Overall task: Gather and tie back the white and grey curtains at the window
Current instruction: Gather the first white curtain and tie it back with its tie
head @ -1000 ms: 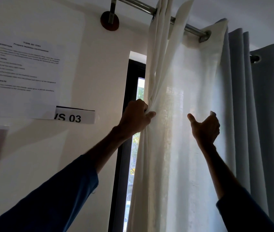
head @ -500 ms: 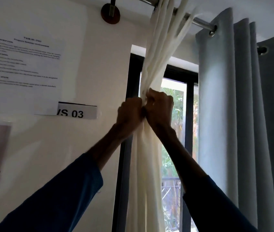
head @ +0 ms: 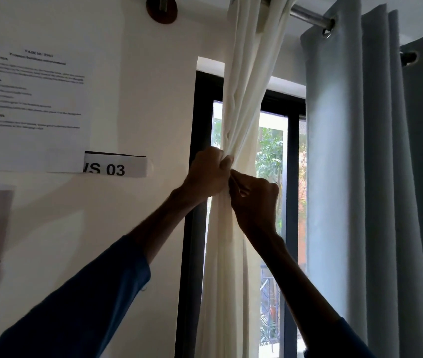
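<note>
The white curtain [head: 244,104] hangs from the metal rod [head: 308,16], bunched into a narrow column at the window's left side. My left hand [head: 207,174] grips the bunch from the left at mid height. Just below and to the right, my right hand [head: 254,200] holds the same bunch, its fingers curled around the cloth. The grey curtain [head: 360,151] hangs in folds on the right, apart from both hands.
A black-framed window [head: 293,156] shows trees and a railing outside. On the wall to the left hang a printed sheet [head: 29,91] and a label reading "VS 03" [head: 114,167]. A round rod bracket [head: 161,7] sits at the top.
The spread white curtain has been drawn left into a tight bunch, uncovering the window. My right hand came over to the left hand, then slid a little lower on the bunch.
</note>
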The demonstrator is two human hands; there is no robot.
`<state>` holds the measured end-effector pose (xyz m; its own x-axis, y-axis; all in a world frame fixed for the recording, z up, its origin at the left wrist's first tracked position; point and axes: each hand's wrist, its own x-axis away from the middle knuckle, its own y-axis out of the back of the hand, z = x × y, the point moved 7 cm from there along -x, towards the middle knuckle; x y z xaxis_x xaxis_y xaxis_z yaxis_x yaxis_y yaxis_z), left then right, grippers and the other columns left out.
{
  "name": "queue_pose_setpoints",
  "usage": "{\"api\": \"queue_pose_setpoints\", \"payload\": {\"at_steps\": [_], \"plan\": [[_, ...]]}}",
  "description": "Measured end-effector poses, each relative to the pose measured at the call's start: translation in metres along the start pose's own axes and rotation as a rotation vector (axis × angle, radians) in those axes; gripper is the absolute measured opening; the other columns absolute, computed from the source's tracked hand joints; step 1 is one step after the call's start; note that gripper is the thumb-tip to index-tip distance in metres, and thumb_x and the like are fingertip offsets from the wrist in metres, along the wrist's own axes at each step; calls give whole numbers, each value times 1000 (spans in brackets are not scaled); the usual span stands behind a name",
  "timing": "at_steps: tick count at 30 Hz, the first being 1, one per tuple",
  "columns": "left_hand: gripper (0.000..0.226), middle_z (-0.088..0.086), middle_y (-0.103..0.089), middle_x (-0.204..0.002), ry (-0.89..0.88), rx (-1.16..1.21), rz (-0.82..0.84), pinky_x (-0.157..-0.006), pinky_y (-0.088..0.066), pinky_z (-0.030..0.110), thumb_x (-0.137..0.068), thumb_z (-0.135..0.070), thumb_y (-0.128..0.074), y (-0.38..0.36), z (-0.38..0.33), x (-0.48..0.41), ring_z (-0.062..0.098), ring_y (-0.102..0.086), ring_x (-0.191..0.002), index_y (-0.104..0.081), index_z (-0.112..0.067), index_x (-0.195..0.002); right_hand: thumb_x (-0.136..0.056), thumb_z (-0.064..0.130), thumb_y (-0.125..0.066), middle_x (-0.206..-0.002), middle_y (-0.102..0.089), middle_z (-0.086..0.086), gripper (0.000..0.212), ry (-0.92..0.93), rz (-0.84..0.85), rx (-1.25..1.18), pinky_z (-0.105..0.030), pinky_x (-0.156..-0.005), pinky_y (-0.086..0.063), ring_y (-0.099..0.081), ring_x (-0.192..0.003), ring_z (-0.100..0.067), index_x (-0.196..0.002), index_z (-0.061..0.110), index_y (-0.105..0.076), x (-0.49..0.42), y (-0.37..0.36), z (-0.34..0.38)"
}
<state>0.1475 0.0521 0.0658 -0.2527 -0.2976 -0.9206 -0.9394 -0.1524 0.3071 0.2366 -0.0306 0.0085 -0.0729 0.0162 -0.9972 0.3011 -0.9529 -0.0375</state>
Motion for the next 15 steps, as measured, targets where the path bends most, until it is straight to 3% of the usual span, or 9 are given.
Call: {"api": "queue_pose_setpoints", "payload": {"at_steps": [3,6,8,11,12,14,15], "plan": [[59,-1,-33,-48,59,100,21,-55,-32,28,-103,-36,-47,-10,-5,-1,11,-37,-44,-33,-12,-52,-90,5,-67,-104,-76,4,27,10,39,-42,-11,-79,-56,-73,-85,-4,-115,15,-75,7,2,-2],[60,-2,-33,-50,108,92,11,-54,-35,27,-97,-51,-52,-13,-8,-4,11,-38,-45,-33,-14,-55,-90,4,-67,-101,-74,10,25,24,92,-138,-6,-75,-53,-68,-84,9,-112,11,-76,10,7,-2],[50,-4,-36,-59,132,24,7,-56,-33,28,-94,-44,-61,-13,-4,-6,13,-43,-56,-35,-15,-62,-90,4,-68,-98,-75,10,22,-3,113,-177,-10,-71,-55,-68,-80,12,-107,14,-78,6,13,-9],[41,-4,-39,-66,147,18,33,-63,-35,27,-95,-29,-61,-15,1,-8,17,-46,-67,-36,-16,-66,-90,7,-72,-98,-78,-1,19,-178,99,-297,-28,-67,-63,-76,-80,-5,-108,10,-76,-9,25,-37],[40,-3,-40,-67,143,31,43,-63,-36,28,-95,-28,-61,-14,0,-7,16,-45,-66,-37,-15,-66,-89,10,-74,-100,-78,-2,20,-256,47,-317,-28,-67,-63,-76,-82,-6,-109,8,-75,-15,31,-50],[32,0,-47,-74,123,66,74,-66,-42,29,-96,-30,-60,-13,-5,-6,15,-49,-69,-47,-11,-75,-83,24,-82,-112,-73,4,41,-385,-17,-274,-19,-74,-60,-72,-94,-3,-119,9,-68,-26,38,-76],[28,2,-52,-80,114,112,99,-68,-46,28,-97,-30,-60,-13,-8,-5,15,-53,-73,-54,-6,-84,-80,32,-84,-118,-69,6,57,-466,31,-293,-16,-79,-56,-69,-101,-3,-128,12,-62,-30,34,-88]]}}
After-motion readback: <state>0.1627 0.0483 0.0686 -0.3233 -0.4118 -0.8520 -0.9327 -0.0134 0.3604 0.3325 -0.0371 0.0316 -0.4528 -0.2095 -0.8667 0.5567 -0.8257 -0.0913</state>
